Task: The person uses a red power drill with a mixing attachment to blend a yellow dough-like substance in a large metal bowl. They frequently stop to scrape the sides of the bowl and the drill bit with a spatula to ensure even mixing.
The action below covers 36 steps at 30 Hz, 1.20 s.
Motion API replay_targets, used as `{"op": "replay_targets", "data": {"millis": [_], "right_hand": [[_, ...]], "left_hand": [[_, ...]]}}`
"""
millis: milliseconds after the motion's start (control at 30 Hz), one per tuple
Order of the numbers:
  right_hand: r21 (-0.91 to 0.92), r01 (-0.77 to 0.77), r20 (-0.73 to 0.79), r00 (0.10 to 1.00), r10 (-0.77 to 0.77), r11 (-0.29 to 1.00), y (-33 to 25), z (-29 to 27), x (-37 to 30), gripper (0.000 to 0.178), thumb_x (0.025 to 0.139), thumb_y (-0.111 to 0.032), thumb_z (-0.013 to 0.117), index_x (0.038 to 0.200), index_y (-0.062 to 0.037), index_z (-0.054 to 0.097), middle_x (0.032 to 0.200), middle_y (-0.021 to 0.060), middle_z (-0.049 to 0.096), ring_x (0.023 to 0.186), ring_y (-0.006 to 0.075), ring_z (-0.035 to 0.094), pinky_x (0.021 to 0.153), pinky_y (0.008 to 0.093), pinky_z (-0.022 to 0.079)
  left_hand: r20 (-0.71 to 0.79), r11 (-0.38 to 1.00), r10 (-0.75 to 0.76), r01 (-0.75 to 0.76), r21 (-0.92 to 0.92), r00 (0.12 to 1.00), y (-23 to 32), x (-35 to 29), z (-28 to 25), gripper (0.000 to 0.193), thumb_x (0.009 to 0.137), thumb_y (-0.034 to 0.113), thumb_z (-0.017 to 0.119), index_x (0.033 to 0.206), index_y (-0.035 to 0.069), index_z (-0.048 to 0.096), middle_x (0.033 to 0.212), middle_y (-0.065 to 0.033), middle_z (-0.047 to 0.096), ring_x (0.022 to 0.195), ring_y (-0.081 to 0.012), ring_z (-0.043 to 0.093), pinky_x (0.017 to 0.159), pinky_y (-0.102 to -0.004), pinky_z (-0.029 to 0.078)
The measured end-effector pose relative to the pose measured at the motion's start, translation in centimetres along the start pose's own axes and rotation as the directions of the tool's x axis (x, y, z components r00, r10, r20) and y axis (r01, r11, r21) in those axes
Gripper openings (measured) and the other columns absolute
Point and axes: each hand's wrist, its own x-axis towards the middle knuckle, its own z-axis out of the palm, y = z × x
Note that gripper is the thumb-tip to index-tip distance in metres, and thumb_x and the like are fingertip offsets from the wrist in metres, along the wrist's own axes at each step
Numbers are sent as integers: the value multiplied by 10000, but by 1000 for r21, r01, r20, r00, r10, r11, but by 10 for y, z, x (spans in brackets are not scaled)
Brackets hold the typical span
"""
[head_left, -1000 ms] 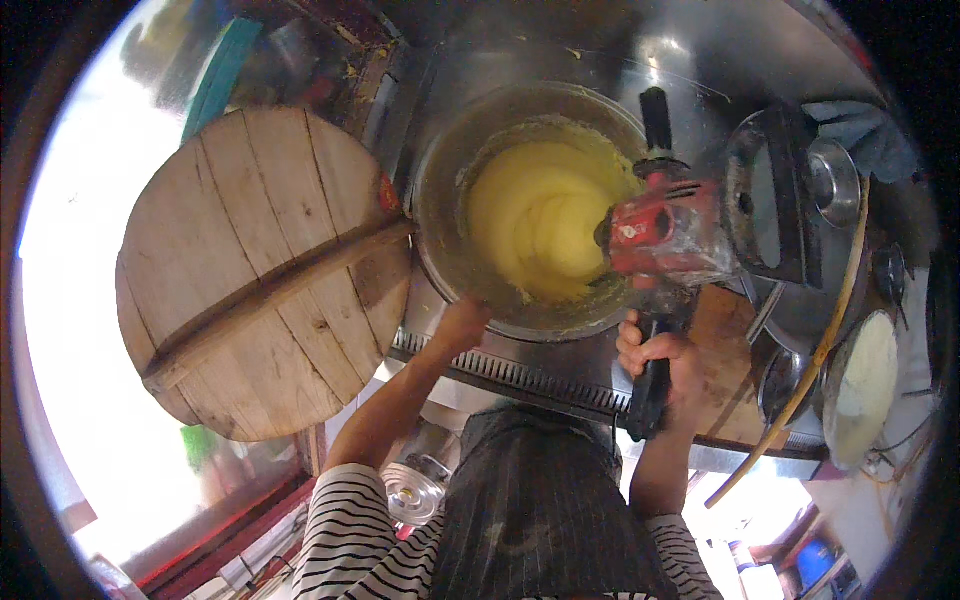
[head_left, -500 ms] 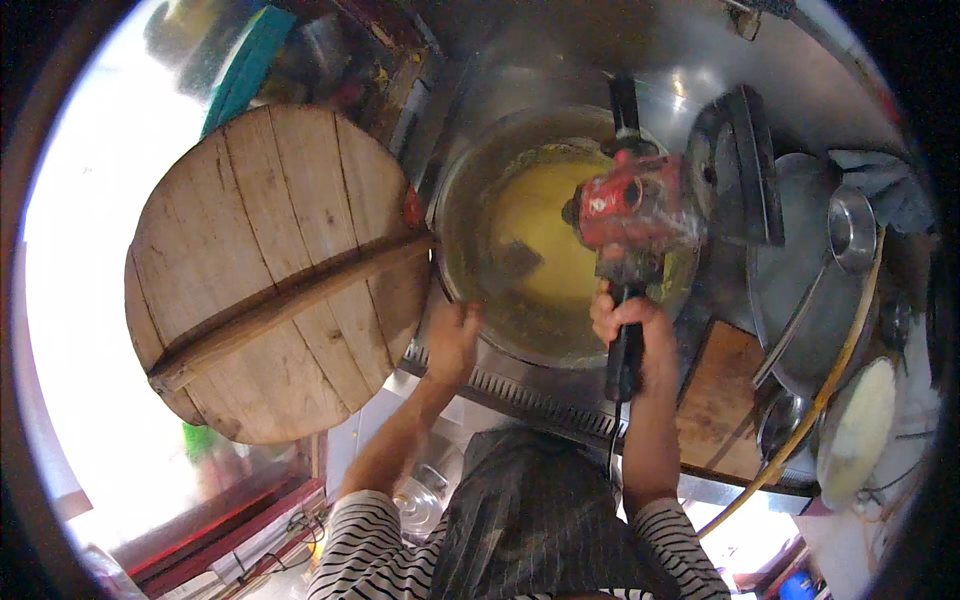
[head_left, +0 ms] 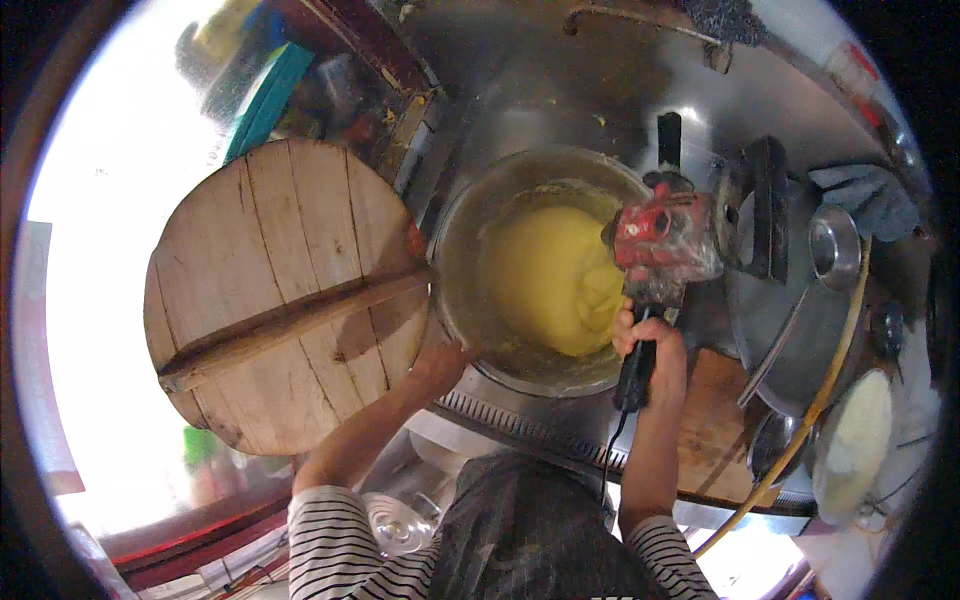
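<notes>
My right hand [head_left: 652,340] is closed around the black handle of a red hand-held power mixer [head_left: 660,235], tilted over the right side of a large round metal pot [head_left: 465,210]. Flour-like white smears cover its body. A thick, smooth yellow batter [head_left: 550,265] fills the pot's bottom, with folds on its right side. The mixer's working end is hidden. My left hand [head_left: 445,365] is at the pot's near-left rim, beside a round wooden lid [head_left: 260,235]; its fingers look bent over the rim, partly hidden.
Right of the pot lie a wooden board [head_left: 715,425], a wide grey pan [head_left: 770,330], a metal ladle [head_left: 835,245] and a long yellow stick [head_left: 822,390]. A blue-grey cloth [head_left: 865,198] is at the far right. The mixer's cord [head_left: 608,455] hangs near my apron.
The mixer has shifted rightward in view, and more batter shows, now gathered in folds. My left hand has come down onto the pot's near-left rim. The view has tilted slightly.
</notes>
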Motion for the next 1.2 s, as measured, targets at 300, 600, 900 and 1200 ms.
{"op": "replay_targets", "data": {"millis": [300,600,900,1200], "right_hand": [[-60,16,-79,997,-21,998,14,8,-65,406,546,-35,631,934,-30,510,727,78,557,556,190,516,530,294,430],[67,-122,-58,990,126,990,36,31,-96,388,576,2,589,951,-21,491,763,75,525,594,172,481,556,271,413],[218,-204,94,978,188,954,63,22,-27,388,602,18,547,983,-15,482,763,67,498,605,157,461,551,259,411],[4,-113,123,986,112,994,36,30,26,409,589,-43,596,981,-36,482,777,45,513,589,150,466,536,263,405]], "left_hand": [[-48,982,-141,133,-136,989,-5,20,-26,208,882,112,405,1045,75,530,916,-210,591,810,-385,587,703,-477,460],[-382,895,-304,125,-428,873,-44,-61,15,252,847,71,432,1085,80,515,896,-205,566,834,-406,555,688,-478,451],[-337,786,-534,308,-536,776,-14,-160,77,317,919,232,348,979,37,591,868,-207,536,800,-380,518,697,-454,425],[-469,953,-271,165,-255,840,-23,-137,91,410,753,28,548,1152,102,485,895,-147,559,785,-343,533,645,-442,433]]}}
